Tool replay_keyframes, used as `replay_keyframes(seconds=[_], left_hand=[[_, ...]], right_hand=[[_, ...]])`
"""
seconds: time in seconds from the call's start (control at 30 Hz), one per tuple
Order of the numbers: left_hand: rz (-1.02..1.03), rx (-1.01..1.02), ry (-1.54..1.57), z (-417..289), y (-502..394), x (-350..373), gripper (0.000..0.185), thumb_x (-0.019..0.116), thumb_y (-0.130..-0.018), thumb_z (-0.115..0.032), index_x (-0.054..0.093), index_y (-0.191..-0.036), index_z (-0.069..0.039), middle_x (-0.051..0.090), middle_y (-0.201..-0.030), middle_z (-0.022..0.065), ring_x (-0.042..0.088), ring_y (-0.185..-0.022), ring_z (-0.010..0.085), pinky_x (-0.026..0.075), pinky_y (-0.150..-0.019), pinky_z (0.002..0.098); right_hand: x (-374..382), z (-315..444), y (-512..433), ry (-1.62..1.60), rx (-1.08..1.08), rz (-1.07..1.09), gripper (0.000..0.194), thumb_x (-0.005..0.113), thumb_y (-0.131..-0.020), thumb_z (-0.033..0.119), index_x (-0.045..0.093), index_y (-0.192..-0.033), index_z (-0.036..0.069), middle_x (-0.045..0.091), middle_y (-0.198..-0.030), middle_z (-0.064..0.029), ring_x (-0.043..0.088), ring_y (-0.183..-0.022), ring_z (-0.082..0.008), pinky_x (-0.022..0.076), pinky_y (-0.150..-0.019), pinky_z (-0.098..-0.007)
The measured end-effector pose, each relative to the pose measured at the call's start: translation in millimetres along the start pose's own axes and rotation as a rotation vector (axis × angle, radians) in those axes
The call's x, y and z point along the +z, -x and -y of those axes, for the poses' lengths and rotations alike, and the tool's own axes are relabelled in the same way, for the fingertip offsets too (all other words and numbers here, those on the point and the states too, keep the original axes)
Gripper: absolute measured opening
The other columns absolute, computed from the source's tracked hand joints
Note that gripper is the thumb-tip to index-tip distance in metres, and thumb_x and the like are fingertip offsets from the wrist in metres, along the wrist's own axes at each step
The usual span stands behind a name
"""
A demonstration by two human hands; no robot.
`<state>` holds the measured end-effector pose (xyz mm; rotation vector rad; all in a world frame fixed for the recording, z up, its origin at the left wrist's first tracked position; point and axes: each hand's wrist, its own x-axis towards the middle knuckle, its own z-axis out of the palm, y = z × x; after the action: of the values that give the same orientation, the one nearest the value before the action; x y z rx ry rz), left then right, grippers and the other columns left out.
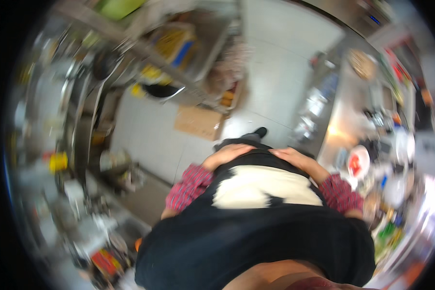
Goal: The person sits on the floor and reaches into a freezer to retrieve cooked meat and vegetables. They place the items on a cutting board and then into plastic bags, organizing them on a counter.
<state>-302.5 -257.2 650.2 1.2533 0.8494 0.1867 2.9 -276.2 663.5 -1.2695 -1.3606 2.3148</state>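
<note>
Both of my hands are at the front of my waist, touching the lower edge of my black shirt [253,228], which has a large cream patch. My left hand [229,155] lies against the dark cloth with its fingers pointing inward. Opposite it, my right hand [291,157] touches the same cloth, its fingertips a short way from those of the left. Blur hides whether either hand pinches the fabric. Red checked sleeve covers [192,185] sit on both forearms. One dark shoe [261,131] shows past my waist on the floor.
A steel counter [342,108] runs along the right, bearing a white bowl with red food [357,163]. Ahead to the left stands a metal rack [203,96], with a cardboard box [197,121] by its foot. Shelves of blurred kitchenware [72,105] line the left. Pale tiles [272,72] cover the floor.
</note>
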Motion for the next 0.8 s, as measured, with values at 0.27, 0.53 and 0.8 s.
replay_keyframes(seconds=[0.27, 0.53, 0.8], left_hand=[[-0.075, -0.132, 0.170, 12, 27, 20, 0.051, 0.046, -0.100, -0.044, 0.059, -0.130, -0.005, 0.061, -0.128, 0.0075, 0.051, -0.119, 0.0173, 0.035, -0.105, 0.0279], [-0.033, -0.189, 0.133, 16, -4, 16, 0.042, 0.050, -0.100, -0.037, 0.063, -0.121, -0.003, 0.065, -0.111, 0.0041, 0.055, -0.105, 0.0121, 0.041, -0.095, 0.0248], [-0.002, -0.179, 0.046, 0, -109, -26, 0.040, 0.056, -0.098, -0.035, 0.064, -0.118, -0.001, 0.067, -0.108, 0.0048, 0.058, -0.103, 0.0125, 0.043, -0.093, 0.0256]], right_hand=[[-7, -31, 35, 0.141, -0.003, 0.014, 0.044, 0.057, -0.097, 0.039, 0.066, -0.120, 0.003, 0.062, -0.128, -0.0106, 0.054, -0.118, -0.0181, 0.0386, -0.103, -0.0308], [-98, -40, 48, 0.642, -0.120, -0.537, 0.036, 0.069, -0.088, 0.033, 0.071, -0.104, 0.001, 0.071, -0.101, -0.0112, 0.065, -0.095, -0.0213, 0.0501, -0.086, -0.0338], [-352, 60, 24, 0.019, -0.124, -1.857, 0.070, 0.084, -0.063, 0.052, 0.066, -0.111, 0.003, 0.068, -0.105, -0.0141, 0.065, -0.098, -0.0249, 0.0500, -0.086, -0.0361]])
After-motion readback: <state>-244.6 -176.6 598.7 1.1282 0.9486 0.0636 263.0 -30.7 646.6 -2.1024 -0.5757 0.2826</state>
